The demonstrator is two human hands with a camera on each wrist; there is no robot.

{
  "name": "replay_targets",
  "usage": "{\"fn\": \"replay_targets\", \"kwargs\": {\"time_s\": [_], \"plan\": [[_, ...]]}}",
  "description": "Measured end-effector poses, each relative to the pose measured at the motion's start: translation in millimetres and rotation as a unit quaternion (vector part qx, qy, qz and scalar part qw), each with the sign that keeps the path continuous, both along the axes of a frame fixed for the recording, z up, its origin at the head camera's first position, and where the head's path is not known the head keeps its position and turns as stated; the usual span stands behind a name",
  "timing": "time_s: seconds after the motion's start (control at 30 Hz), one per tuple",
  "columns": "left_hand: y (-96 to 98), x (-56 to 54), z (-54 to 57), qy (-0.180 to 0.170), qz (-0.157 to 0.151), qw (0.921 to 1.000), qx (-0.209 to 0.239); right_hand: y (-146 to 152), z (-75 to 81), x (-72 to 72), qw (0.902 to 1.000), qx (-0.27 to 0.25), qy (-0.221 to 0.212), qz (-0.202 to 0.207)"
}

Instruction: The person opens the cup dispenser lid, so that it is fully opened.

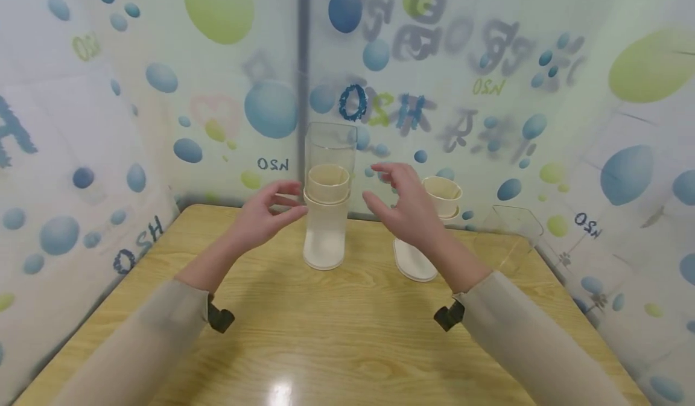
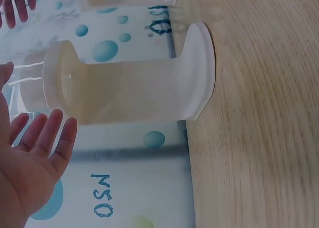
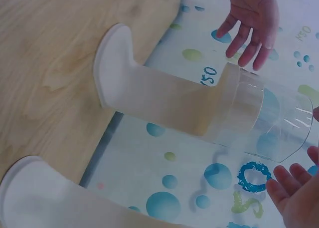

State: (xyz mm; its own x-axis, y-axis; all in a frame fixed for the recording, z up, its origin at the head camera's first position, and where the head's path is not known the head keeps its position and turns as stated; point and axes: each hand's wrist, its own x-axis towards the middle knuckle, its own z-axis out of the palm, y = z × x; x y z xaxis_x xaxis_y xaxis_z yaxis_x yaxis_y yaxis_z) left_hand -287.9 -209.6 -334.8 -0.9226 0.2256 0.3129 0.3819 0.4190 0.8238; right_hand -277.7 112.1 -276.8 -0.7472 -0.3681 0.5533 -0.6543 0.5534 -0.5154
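While both hands are held open, fingers loosely bent and nothing gripped, a smooth, matte cream stand [image 1: 324, 243] is framed between them near the centre of the head view. It is formed of a rounded foot, a curved upright back and a ring-shaped collar. Above, a glossy, see-through tube [image 1: 331, 137] is set upright, the collar's rim being visible through its wall; how deeply it is seated cannot be made out. The left hand [image 1: 268, 216] is placed just beside the collar, on its left, and whether it is touched cannot be told. The right hand [image 1: 409, 207] is raised on the other side, near the tube.

By the right forearm a second stand [image 1: 417, 262] is partly covered, only its foot and collar being seen; in the right wrist view it is cut off at the lower left. Farther right, a clear, angular container [image 1: 505, 231] is almost lost against the wood-grained table [image 1: 326, 333]. On the pale, spotted wall [image 1: 217, 92], grey lettering at the upper right is too blurred to be read.
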Motion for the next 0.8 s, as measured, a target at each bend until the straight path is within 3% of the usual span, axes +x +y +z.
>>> {"fn": "replay_targets", "kwargs": {"time_s": [0.23,0.47,0.6,0.8], "plan": [[0.3,-25.9,2.3,-0.028,0.006,0.9996,0.002,-25,17.5,-19.5,0.9998,0.010,-0.012,-0.011],[11.1,-47.7,7.0,-0.038,-0.018,0.9988,0.026,-44,29.5,-31.4,0.9991,0.041,0.009,-0.007],[19.2,-56.7,9.2,-0.044,-0.023,0.9983,0.031,-49,30.3,-37.1,0.9982,0.056,0.022,0.002],[28.0,-65.9,7.8,-0.042,-0.038,0.9978,0.035,-54,23.3,-40.7,0.9981,0.061,-0.001,0.004]]}}
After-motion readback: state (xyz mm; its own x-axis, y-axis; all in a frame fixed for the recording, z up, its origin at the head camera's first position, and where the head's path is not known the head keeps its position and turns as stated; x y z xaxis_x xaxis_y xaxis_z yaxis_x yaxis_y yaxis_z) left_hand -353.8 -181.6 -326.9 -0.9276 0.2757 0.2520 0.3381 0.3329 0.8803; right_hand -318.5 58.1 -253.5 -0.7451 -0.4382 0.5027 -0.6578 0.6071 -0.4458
